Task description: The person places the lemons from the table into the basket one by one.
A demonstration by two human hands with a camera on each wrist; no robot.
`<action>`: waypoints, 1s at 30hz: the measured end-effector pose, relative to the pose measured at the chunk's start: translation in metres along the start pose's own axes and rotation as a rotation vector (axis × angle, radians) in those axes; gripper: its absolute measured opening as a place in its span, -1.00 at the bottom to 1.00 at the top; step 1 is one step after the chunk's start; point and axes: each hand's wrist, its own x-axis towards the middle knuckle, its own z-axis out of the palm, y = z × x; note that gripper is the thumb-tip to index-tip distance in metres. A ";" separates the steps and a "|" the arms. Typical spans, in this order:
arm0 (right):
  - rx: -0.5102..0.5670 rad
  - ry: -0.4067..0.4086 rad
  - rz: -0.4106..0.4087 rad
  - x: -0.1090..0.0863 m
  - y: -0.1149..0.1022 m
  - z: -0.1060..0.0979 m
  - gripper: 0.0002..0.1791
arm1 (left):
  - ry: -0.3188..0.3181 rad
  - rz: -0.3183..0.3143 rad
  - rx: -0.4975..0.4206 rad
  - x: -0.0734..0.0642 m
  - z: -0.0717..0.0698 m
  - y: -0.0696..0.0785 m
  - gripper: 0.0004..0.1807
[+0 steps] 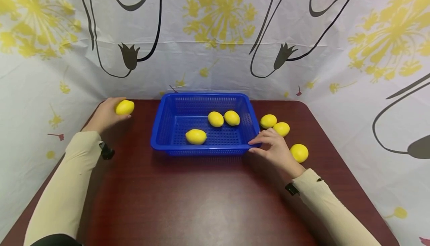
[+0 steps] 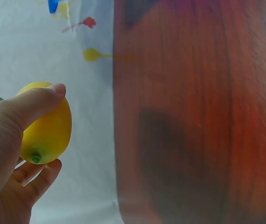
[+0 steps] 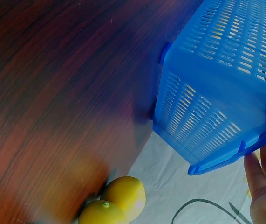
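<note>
My left hand (image 1: 106,114) holds a yellow lemon (image 1: 125,107) between thumb and fingers, over the table's far left corner. In the left wrist view, that lemon (image 2: 49,126) shows a green stem end, with the thumb across its upper side. A blue slotted plastic basket (image 1: 208,147) stands at the back of the table. Inside it lie three lemons (image 1: 196,136), two close together at the right and one nearer the front. My right hand (image 1: 273,149) grips the basket's front right corner by the rim, as the right wrist view shows the fingers (image 3: 256,175) against the rim's edge.
Right of the basket, two lemons (image 1: 268,121) touch each other on the dark red-brown table (image 1: 201,197). A third lemon (image 1: 299,153) lies closer, beside the right wrist. A white patterned cloth (image 1: 208,63) hangs around the table's back and sides.
</note>
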 end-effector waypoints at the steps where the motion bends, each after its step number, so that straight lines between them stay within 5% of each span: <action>1: -0.001 0.000 0.003 0.000 0.000 0.000 -0.75 | 0.001 0.000 -0.003 0.001 0.000 0.003 -0.24; 30: -0.009 -0.008 -0.041 0.001 0.003 -0.001 -0.75 | 0.041 0.155 -0.023 0.047 -0.015 0.077 -0.24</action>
